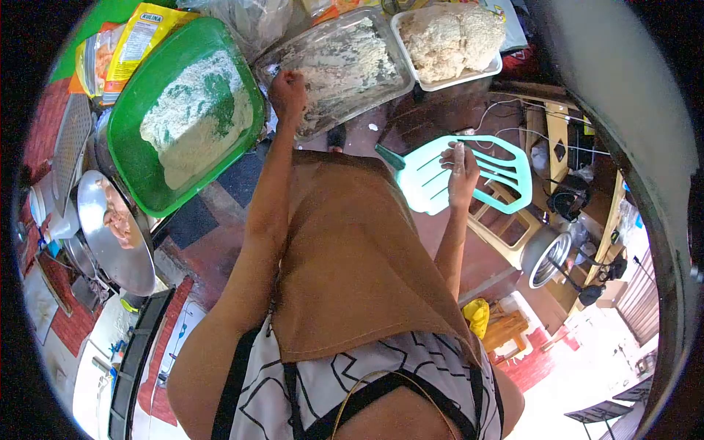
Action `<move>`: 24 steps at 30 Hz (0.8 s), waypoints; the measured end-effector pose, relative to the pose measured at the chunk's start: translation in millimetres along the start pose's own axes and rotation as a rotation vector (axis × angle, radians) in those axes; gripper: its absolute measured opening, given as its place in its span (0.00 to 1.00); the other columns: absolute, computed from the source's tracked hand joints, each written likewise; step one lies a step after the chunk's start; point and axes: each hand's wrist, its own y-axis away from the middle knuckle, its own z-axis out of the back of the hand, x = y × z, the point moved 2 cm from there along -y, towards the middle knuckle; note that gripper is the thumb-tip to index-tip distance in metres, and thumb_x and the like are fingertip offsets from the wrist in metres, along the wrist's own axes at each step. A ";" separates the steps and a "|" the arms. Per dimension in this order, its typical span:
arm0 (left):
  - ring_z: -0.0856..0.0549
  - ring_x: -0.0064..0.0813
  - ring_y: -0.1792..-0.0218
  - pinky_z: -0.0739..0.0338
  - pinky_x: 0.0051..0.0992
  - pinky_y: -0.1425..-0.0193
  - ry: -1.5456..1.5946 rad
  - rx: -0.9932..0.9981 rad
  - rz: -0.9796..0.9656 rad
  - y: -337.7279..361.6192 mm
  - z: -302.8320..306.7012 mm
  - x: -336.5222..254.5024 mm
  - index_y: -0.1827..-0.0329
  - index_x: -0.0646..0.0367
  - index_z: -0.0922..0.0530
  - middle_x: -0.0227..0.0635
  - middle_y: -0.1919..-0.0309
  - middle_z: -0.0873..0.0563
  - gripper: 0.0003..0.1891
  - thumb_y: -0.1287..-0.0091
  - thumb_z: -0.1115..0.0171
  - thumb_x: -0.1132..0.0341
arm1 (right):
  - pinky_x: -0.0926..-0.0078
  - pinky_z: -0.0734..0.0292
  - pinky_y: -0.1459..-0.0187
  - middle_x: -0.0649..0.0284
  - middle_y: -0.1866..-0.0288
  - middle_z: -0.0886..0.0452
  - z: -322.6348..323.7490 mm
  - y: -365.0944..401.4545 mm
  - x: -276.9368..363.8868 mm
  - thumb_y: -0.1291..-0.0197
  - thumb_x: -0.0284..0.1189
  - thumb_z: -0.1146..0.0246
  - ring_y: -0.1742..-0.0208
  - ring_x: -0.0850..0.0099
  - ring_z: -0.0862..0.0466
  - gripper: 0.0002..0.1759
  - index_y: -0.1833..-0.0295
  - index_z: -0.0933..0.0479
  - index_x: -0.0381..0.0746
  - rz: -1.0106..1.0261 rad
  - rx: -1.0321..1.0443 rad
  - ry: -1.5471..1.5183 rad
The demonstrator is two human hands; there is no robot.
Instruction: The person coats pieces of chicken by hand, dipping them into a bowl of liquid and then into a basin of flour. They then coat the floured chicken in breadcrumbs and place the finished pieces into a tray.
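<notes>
A brown apron fills the lower centre of the frame. The left hand, curled into a fist, touches the near rim of a clear tray of crumb mix at the top centre. A green basin sits at upper left, beside the tray. The right hand, its fingers straight and together, rests on a turquoise chair at right of centre. 1 white tray lies at upper right.
</notes>
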 end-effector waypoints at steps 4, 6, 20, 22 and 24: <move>0.15 0.43 0.64 0.22 0.36 0.59 0.033 0.008 -0.093 -20.4 4.1 -34.3 0.61 0.60 0.19 0.44 0.68 0.14 0.13 0.41 0.40 0.59 | 0.81 0.27 0.68 0.64 0.71 0.21 2.4 2.4 2.0 0.30 0.40 0.47 0.70 0.78 0.22 0.19 0.56 0.23 0.32 -0.040 -0.015 -0.011; 0.15 0.43 0.64 0.22 0.35 0.59 0.037 0.070 -0.147 -32.2 -2.9 -49.4 0.60 0.60 0.19 0.44 0.67 0.14 0.13 0.40 0.39 0.59 | 0.81 0.27 0.68 0.64 0.71 0.21 5.8 4.2 -1.3 0.30 0.40 0.47 0.70 0.78 0.22 0.20 0.55 0.23 0.32 -0.029 -0.025 -0.010; 0.15 0.42 0.62 0.22 0.37 0.57 0.018 0.729 -0.709 -59.6 -116.1 -122.5 0.59 0.59 0.18 0.43 0.65 0.14 0.14 0.40 0.37 0.58 | 0.79 0.26 0.70 0.62 0.71 0.21 38.2 28.0 -24.3 0.30 0.41 0.48 0.71 0.76 0.21 0.22 0.56 0.23 0.30 -0.043 -0.146 -0.004; 0.15 0.41 0.62 0.22 0.38 0.57 -0.017 0.772 -0.764 -55.1 -120.8 -131.7 0.58 0.58 0.18 0.43 0.65 0.14 0.14 0.40 0.37 0.58 | 0.80 0.25 0.71 0.62 0.71 0.21 38.3 30.5 -23.3 0.30 0.41 0.48 0.71 0.76 0.21 0.22 0.56 0.23 0.30 -0.055 -0.154 0.004; 0.15 0.41 0.62 0.22 0.38 0.57 -0.054 0.810 -0.816 -54.3 -123.7 -133.4 0.58 0.58 0.18 0.43 0.65 0.14 0.14 0.40 0.37 0.58 | 0.79 0.26 0.69 0.62 0.72 0.21 37.1 31.7 -20.6 0.30 0.42 0.48 0.71 0.76 0.22 0.22 0.56 0.23 0.31 -0.069 -0.165 0.006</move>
